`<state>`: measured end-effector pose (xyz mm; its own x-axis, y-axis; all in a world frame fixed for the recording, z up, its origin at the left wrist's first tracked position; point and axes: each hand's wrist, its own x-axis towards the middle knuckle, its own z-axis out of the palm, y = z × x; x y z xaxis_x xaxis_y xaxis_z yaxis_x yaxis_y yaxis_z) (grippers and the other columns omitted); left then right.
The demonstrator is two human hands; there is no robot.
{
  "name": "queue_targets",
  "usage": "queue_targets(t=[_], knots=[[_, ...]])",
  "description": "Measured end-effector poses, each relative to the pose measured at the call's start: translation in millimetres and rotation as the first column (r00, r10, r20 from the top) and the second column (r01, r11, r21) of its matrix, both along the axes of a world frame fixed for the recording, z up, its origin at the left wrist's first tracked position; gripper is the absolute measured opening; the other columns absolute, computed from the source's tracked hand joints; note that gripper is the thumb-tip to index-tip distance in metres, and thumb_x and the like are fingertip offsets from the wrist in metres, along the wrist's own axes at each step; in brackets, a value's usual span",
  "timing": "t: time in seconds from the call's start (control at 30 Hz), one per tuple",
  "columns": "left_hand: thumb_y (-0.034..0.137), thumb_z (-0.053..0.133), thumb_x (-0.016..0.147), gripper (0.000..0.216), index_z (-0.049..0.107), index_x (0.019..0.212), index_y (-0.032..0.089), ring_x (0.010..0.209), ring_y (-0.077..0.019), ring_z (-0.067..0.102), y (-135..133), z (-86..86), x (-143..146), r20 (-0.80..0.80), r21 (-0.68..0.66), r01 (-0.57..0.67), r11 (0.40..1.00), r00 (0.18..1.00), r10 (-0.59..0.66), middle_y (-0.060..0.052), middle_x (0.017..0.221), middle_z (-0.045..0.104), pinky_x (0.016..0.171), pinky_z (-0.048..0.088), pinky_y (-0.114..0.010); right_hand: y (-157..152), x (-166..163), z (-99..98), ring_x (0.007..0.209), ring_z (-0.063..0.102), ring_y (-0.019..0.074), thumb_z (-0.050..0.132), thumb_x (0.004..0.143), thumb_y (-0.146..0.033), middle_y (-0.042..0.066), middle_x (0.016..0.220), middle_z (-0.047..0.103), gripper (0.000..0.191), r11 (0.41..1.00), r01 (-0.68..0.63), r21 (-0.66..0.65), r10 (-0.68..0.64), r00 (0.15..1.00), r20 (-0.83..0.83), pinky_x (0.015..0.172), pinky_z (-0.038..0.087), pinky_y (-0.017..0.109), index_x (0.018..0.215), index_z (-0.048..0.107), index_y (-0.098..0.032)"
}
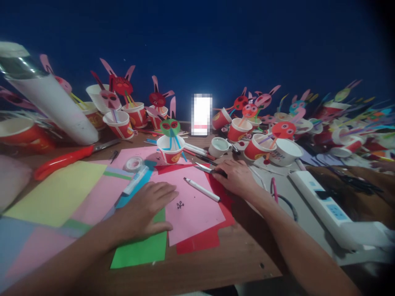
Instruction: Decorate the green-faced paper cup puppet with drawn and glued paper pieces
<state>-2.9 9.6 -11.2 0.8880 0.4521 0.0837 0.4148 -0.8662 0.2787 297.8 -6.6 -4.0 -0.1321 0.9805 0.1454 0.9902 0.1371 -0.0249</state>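
Clock positions are taken from the centre of the pink sheet (197,224). Writing: a small black branching mark shows on the sheet; gold print on the red cup (175,158) at eleven is too small to read. Containers: that cup holds a green mask figure (170,128) with blue straws; the white tub (219,153) at one holds something pale that I cannot identify. My left hand (151,205), at nine, lies unclenched, fingers extended over the sheets. My right hand (234,176), at one, covers part of the scissors (204,168), blades parted; I cannot tell whether its fingers grip. The white marker (202,189) lies on the sheet. The screen (201,114) at twelve is pixelated.
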Motion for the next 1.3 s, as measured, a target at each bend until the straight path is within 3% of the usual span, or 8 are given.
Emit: queue_targets(t=[0.17, 0.33, 0.9, 1.3], knots=[[0.05, 0.059, 0.073, 0.067, 0.043, 0.129, 0.018, 0.121, -0.0304, 0.04, -1.3, 0.6, 0.1, 0.001, -0.016, -0.014, 1.0, 1.0, 0.014, -0.013, 0.131, 0.048, 0.099, 0.031, -0.049, 3.8, 3.9, -5.8, 0.093, 0.056, 0.0206, 0.051, 0.084, -0.033, 0.003, 0.099, 0.065, 0.019, 0.994, 0.06, 0.086, -0.06, 0.998, 0.0, 0.079, 0.031, 0.033, 0.097, 0.062, -0.024], [0.049, 0.059, 0.074, 0.065, 0.043, 0.129, 0.018, 0.121, -0.0304, 0.04, -2.1, 2.0, -0.3, 0.012, -0.025, -0.01, 1.0, 1.0, 0.01, -0.013, 0.131, 0.048, 0.098, 0.032, -0.049, 5.9, 7.2, -9.5, 0.094, 0.054, 0.0215, 0.05, 0.084, -0.03, 0.005, 0.098, 0.063, 0.022, 0.991, 0.101, 0.091, -0.103, 0.994, 0.018, 0.077, 0.035, 0.031, 0.102, 0.062, -0.024], [0.05, 0.057, 0.075, 0.065, 0.042, 0.128, 0.016, 0.121, -0.0299, 0.039, -1.4, 1.6, 0.3, -0.002, -0.01, -0.003, 1.0, 1.0, 0.003, -0.014, 0.131, 0.048, 0.099, 0.031, -0.047, 9.5, 10.1, -15.0, 0.089, 0.053, 0.0198, 0.047, 0.086, -0.028, 0.006, 0.091, 0.062, 0.02, 0.985, 0.153, 0.085, -0.153, 0.988, -0.005, 0.075, 0.037, 0.028, 0.094, 0.065, -0.022], [0.048, 0.06, 0.073, 0.065, 0.043, 0.129, 0.019, 0.12, -0.0305, 0.04, -1.4, 0.6, -1.3, 0.039, -0.028, -0.003, 1.0, 0.999, 0.004, -0.013, 0.131, 0.048, 0.099, 0.031, -0.049, 8.4, 5.9, -12.6, 0.083, 0.056, 0.0205, 0.046, 0.086, -0.022, 0.005, 0.088, 0.065, 0.015, 0.975, 0.159, 0.157, -0.164, 0.986, 0.014, 0.071, 0.03, 0.03, 0.087, 0.06, -0.019]])
